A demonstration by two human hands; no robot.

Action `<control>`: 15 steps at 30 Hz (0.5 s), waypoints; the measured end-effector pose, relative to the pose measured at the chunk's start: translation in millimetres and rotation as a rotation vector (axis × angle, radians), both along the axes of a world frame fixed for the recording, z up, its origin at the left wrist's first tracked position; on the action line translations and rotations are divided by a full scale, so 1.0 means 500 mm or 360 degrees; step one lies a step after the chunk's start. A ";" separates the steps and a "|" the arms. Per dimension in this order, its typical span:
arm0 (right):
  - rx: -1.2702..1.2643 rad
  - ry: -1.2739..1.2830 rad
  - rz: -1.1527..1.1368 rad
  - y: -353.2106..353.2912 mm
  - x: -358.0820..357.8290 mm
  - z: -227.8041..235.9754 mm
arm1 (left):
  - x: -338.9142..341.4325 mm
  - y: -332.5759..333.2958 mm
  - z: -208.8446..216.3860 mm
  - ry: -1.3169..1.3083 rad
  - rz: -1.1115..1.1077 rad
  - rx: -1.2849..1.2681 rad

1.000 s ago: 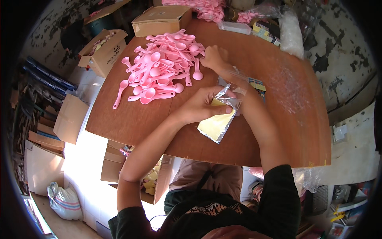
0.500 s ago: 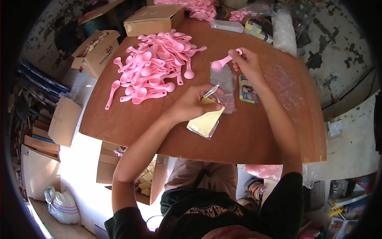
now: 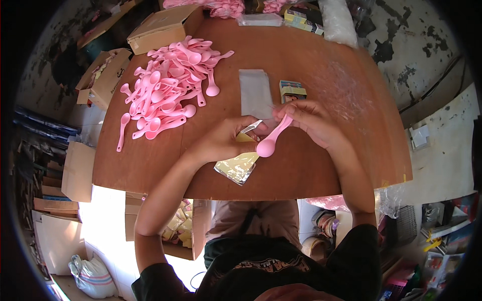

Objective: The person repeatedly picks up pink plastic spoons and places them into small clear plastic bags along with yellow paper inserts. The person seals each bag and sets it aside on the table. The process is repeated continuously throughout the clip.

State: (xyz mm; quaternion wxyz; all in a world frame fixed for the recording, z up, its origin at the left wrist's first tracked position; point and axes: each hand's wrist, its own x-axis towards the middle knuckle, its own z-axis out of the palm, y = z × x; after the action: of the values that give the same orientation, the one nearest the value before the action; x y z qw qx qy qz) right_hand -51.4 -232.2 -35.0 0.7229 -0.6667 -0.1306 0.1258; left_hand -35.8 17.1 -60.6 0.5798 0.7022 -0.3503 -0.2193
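On my feed the spoon (image 3: 275,136) is slanting down from the right hand (image 3: 314,123), whose fingertips are pinching its handle end. Its bowl is sitting just beside the thumb of the left hand (image 3: 223,140); whether they are touching, I cannot tell. That left thumb and fingers are clamping the packet (image 3: 236,168), which is jutting out below them. I am judging the step in hand as pairing spoon with packet; the next move seems to be calling for a parted mouth and a lined-up bowl, though I am not making out that mouth. Beyond the fingertips, bags (image 3: 255,93) and cards (image 3: 292,90) are lying on the table (image 3: 311,175); farther left, the pile (image 3: 165,90).
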 end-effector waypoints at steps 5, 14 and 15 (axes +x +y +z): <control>0.0093 -0.0039 -0.0011 0.002 -0.001 -0.013 | -0.003 -0.004 0.000 0.0196 0.0146 0.0013; 0.0244 -0.0144 -0.0195 -0.008 -0.009 0.004 | 0.001 -0.003 -0.025 0.0032 0.0239 -0.0158; 0.0416 -0.0172 -0.0221 -0.011 -0.008 0.009 | 0.000 -0.004 -0.025 0.0038 0.0267 -0.0173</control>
State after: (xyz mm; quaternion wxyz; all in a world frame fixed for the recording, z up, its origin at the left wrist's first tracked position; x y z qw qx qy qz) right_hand -55.4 -237.7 -30.6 0.8025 -0.5801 -0.1382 0.0213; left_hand -35.7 15.3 -73.3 0.6374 0.6939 -0.2947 -0.1591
